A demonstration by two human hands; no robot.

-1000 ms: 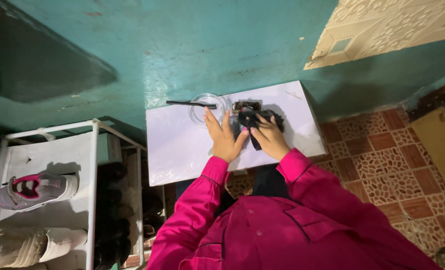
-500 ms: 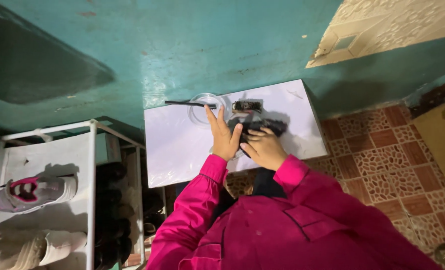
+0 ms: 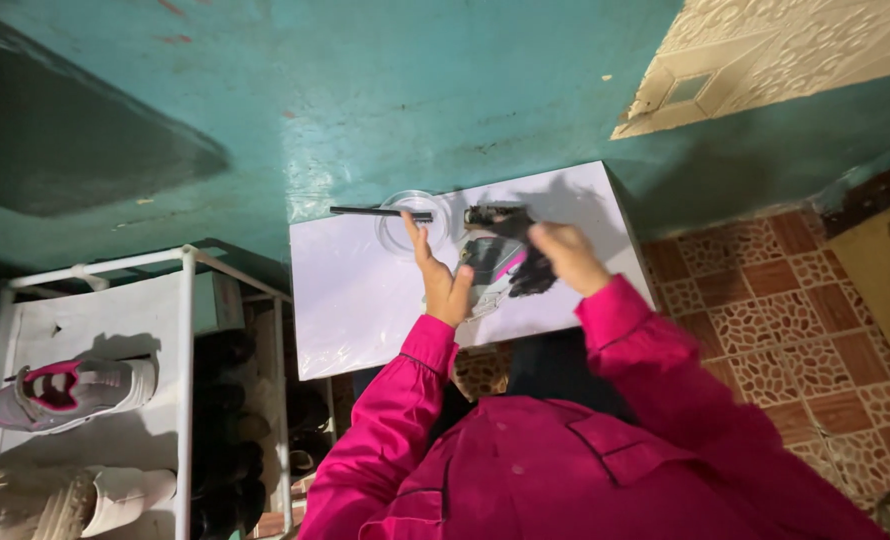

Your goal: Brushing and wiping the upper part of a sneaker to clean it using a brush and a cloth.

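Sneaker (image 3: pixel 493 268), grey with pink trim, lay on the white table (image 3: pixel 365 300); your left hand (image 3: pixel 443 280) steadied it, fingers spread, while your right hand (image 3: pixel 565 255) gripped a dark cloth (image 3: pixel 530 275) against it.

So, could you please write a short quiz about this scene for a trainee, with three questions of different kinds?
1. True or false: the left hand rests at the grey and pink shoe on the white table.
2. What lies across the rim of the clear round bowl?
A. a thin dark tool
B. a spoon
C. a shoelace
3. Fill in: the right hand holds a dark ____ against the shoe.

Key:
1. True.
2. A: the thin dark tool.
3. Cloth: the dark cloth, though its exact kind is hard to tell.
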